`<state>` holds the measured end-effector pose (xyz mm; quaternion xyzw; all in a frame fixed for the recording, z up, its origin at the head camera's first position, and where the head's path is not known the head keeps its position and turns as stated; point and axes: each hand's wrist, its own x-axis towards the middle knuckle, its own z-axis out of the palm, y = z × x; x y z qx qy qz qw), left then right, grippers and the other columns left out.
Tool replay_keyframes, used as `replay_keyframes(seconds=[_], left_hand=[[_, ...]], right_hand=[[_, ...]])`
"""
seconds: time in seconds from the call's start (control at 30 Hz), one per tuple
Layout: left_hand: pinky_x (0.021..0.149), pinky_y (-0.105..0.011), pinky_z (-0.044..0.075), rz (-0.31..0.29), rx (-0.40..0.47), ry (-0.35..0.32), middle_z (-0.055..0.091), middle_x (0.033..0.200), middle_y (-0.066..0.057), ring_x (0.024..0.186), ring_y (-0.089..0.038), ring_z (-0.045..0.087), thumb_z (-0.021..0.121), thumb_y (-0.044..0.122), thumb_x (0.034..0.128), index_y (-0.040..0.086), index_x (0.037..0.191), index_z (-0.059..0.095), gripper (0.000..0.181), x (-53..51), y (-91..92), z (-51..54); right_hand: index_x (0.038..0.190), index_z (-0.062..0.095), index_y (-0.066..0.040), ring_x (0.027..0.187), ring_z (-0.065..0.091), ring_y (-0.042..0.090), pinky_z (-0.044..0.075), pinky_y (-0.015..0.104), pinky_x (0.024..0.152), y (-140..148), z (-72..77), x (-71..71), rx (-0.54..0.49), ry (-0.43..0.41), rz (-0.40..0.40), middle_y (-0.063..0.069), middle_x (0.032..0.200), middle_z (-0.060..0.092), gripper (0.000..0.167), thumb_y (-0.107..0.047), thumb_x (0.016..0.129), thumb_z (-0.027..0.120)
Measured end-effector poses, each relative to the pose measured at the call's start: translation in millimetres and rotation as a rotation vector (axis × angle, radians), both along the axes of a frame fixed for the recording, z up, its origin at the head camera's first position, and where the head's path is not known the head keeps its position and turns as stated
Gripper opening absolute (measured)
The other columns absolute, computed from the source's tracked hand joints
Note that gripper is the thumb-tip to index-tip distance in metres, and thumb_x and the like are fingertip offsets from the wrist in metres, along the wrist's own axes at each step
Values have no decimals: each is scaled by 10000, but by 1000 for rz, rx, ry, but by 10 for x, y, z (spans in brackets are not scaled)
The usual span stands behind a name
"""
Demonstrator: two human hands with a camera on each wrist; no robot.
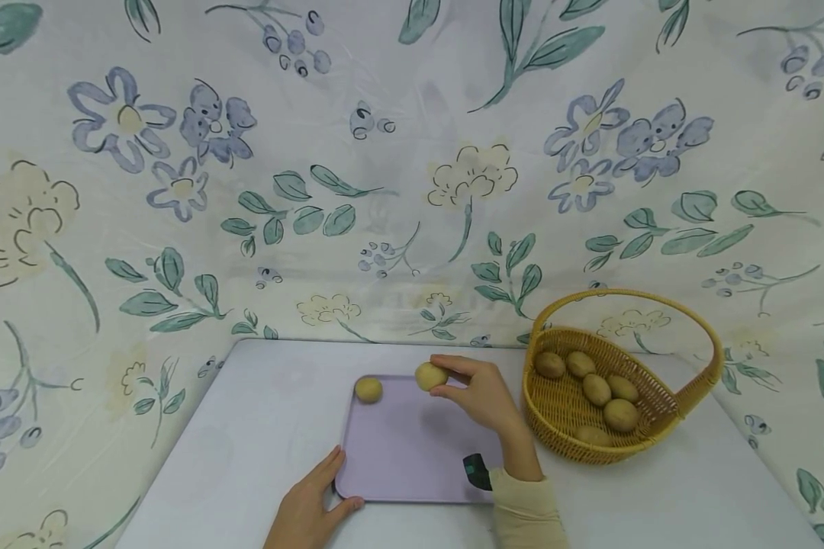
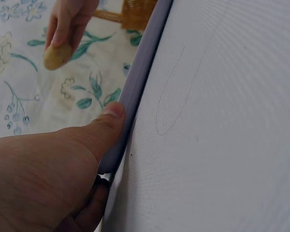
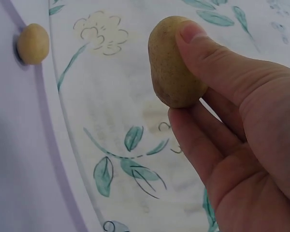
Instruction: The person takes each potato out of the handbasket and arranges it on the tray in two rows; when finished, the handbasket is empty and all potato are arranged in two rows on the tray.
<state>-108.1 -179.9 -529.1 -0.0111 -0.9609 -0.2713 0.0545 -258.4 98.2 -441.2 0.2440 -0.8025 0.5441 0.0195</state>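
Note:
In the head view my right hand [image 1: 479,393] pinches a potato [image 1: 430,376] between thumb and fingers, above the back part of a lilac tray [image 1: 412,465]. The right wrist view shows this potato [image 3: 174,63] upright, the thumb on one side and fingertips under its lower end. Another potato [image 1: 368,390] lies in the tray's back left corner. My left hand [image 1: 309,503] holds the tray's front left corner. Up close, its thumb rests on the tray's rim [image 2: 135,87], and the other fingers are partly hidden below the corner.
To the right of the tray stands a yellow wicker basket [image 1: 570,450] with a tall handle, holding several potatoes [image 1: 597,390]. The white table [image 1: 268,404] meets a flower-printed cloth [image 1: 398,229] at the back. A dark band [image 1: 477,471] shows by the right sleeve.

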Motion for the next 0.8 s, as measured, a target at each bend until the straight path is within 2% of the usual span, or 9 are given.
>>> replay_keyframes(seconds=[0.27, 0.43, 0.57, 0.8], left_hand=[[1100, -496, 510, -15, 29, 24, 577, 1491, -127, 1353, -335, 574, 848, 475, 764, 7, 1400, 597, 828, 17, -5, -11], [1097, -496, 512, -15, 30, 30, 582, 1486, -124, 1352, -330, 577, 849, 471, 763, 5, 1394, 603, 822, 18, -3, -11], [1088, -501, 519, -16, 25, 36, 587, 1479, -131, 1343, -336, 584, 849, 467, 765, 1, 1389, 605, 817, 14, -2, -11], [1087, -497, 519, -16, 13, 34, 588, 1479, -129, 1341, -333, 586, 845, 475, 768, 2, 1390, 606, 817, 15, -3, -3]], right_hand=[[1285, 710, -68, 1232, 680, 273, 588, 277, 1004, -106, -61, -17, 13, -14, -17, 99, 1337, 699, 505, -103, 801, 850], [1285, 706, -50, 1243, 673, 280, 584, 310, 1018, -180, -72, -25, -4, -29, -15, 107, 1340, 696, 512, -79, 794, 852], [1283, 705, -41, 1246, 672, 269, 582, 283, 1014, -243, -86, -36, -11, -41, -17, 104, 1336, 698, 516, -72, 790, 853], [1278, 709, -40, 1222, 686, 282, 585, 382, 1017, -308, -128, -56, -18, -43, -19, 112, 1307, 713, 512, -65, 788, 855]])
